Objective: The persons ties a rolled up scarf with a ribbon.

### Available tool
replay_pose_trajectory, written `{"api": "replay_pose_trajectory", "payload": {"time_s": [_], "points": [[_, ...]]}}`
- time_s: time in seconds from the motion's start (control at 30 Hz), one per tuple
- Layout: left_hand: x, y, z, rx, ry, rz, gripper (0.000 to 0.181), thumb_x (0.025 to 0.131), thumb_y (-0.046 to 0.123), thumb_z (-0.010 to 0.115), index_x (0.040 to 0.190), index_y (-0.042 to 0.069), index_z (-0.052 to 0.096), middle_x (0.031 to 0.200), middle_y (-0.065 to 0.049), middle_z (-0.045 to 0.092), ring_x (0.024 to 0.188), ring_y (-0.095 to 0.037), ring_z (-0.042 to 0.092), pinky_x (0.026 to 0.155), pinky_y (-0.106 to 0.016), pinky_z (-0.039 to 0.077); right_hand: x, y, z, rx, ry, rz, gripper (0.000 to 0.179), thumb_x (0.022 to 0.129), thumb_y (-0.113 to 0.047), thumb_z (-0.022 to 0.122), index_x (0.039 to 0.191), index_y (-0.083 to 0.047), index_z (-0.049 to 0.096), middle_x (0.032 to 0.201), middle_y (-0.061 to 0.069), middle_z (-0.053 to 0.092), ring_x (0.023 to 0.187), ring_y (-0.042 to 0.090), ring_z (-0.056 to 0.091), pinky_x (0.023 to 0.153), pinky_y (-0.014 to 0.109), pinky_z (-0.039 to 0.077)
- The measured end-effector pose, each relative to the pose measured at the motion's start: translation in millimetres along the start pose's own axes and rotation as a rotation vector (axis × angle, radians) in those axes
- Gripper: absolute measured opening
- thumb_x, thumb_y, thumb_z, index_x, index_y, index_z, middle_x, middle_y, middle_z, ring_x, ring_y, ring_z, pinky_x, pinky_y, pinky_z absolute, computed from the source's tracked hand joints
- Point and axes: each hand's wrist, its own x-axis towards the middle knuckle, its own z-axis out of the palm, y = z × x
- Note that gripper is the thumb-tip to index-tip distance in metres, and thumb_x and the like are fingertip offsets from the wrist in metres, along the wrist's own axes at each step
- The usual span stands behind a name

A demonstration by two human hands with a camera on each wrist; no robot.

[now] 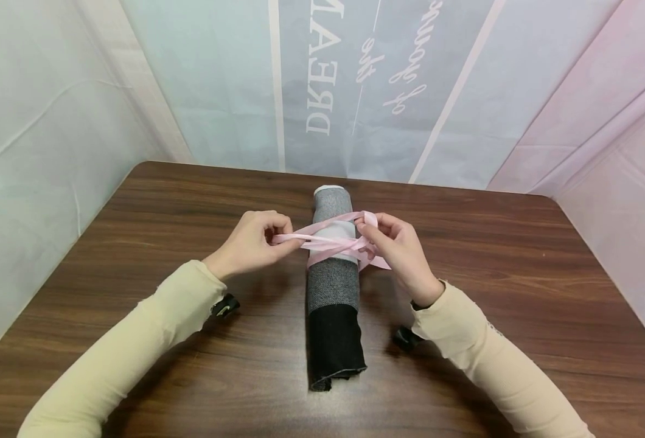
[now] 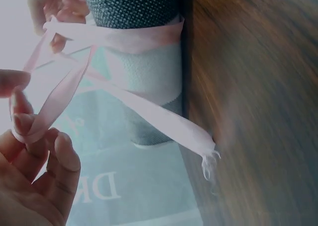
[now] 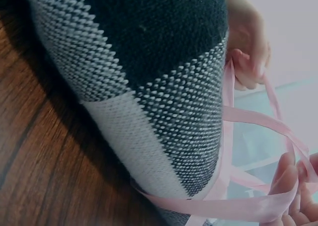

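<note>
Backdrop: a pale cloth hanging (image 1: 235,91) is filling the upper part of the frame, its lettering showing "DREAM" upside down.
Table: a dark wood-grain tabletop (image 1: 153,219) is spanning the middle and lower frame.
Sleeves: two cream sleeves (image 1: 158,322) are reaching in from lower left and lower right.
Cloth roll: a rolled checked knit cloth (image 1: 333,286) is lying lengthwise at the centre of the frame, its black end pointing toward the bottom edge.
Left hand: left of centre, the left hand (image 1: 254,240) is pinching ribbon between thumb and forefinger.
Right hand: right of centre, the right hand (image 1: 401,252) is holding a ribbon loop in bent fingers.
Ribbon: the pink satin ribbon (image 2: 169,124) is crossing the roll's pale band, its frayed end trailing.
Handling: the satin is probably slipping easily, so even, gentle tension and a flat, untwisted loop seem best.
Wrapping: the ribbon is encircling the roll; whether the roll is containing anything, I cannot tell.
</note>
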Motion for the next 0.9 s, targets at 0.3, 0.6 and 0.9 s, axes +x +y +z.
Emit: {"api": "replay_pose_trajectory", "payload": {"time_s": [0.3, 0.6, 0.9], "points": [[-4.5, 2.2, -10.7, -0.219, -0.050, -0.070, 0.032, 0.087, 0.015, 0.066, 0.062, 0.012, 0.048, 0.067, -0.001, 0.048, 0.071, -0.014, 0.048, 0.070, -0.029, 0.040, 0.1, 3.9, -7.0, -0.012, 0.010, 0.021, 0.010, 0.092, -0.019, 0.063, 0.087, -0.011, 0.064, 0.071, -0.005, 0.060, 0.060, 0.005, 0.055, 0.061, 0.019, 0.051], [-3.6, 3.3, -13.3, -0.362, 0.034, -0.134, 0.024, 0.090, 0.013, 0.064, 0.069, 0.003, 0.058, 0.071, -0.006, 0.064, 0.063, -0.021, 0.052, 0.058, -0.025, 0.041, -0.3, 8.4, -11.8, 0.023, 0.015, 0.011, 0.021, 0.090, -0.024, 0.065, 0.090, -0.003, 0.061, 0.074, -0.004, 0.061, 0.060, 0.007, 0.060, 0.065, 0.025, 0.056], [-4.1, 6.6, -16.3, -0.501, 0.110, -0.164, 0.016, 0.092, 0.012, 0.062, 0.083, 0.000, 0.056, 0.060, -0.003, 0.053, 0.059, -0.021, 0.061, 0.061, -0.031, 0.052, 23.5, 50.0, -31.3, 0.052, 0.021, -0.016, 0.024, 0.088, -0.029, 0.070, 0.093, -0.006, 0.066, 0.082, 0.001, 0.068, 0.066, 0.011, 0.063, 0.061, 0.026, 0.054]]}}
